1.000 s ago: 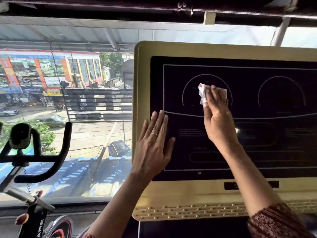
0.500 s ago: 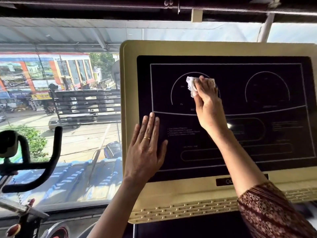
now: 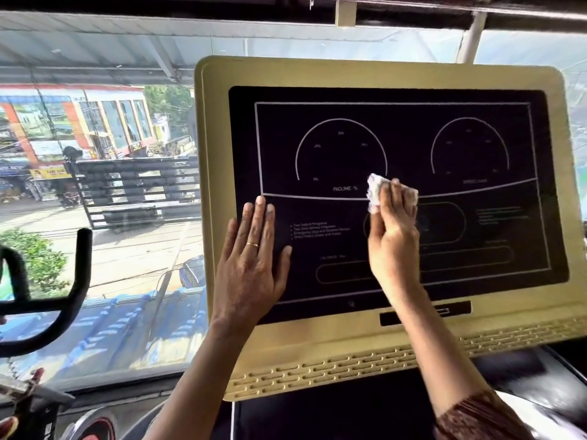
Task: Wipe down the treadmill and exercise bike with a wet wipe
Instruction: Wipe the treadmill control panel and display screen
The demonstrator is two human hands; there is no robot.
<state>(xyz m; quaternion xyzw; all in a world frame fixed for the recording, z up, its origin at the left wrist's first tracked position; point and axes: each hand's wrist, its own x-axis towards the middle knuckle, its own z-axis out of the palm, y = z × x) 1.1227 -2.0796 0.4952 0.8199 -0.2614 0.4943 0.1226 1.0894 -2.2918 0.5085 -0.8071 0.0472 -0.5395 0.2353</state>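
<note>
The treadmill console [image 3: 219, 128] fills the middle and right: a cream frame around a black panel [image 3: 413, 147] with two dial outlines. My right hand [image 3: 394, 230] holds a crumpled white wet wipe [image 3: 374, 192] against the panel, just below the left dial beside the words INCLINE %. My left hand [image 3: 251, 265] lies flat with straight fingers on the panel's lower left part, a ring on one finger. The exercise bike's black handlebar [image 3: 68, 300] shows at the left edge, with part of its frame [image 3: 35, 404] below.
A large window [image 3: 111, 154] stands behind the bike and console, with a street and buildings outside. A vented cream strip [image 3: 349, 366] runs under the panel. Dark treadmill surfaces [image 3: 333, 414] lie below it.
My right hand has slid the wipe down from inside the left dial to its lower right edge. My left hand stays flat in the same spot. The camera has shifted, showing more of the console.
</note>
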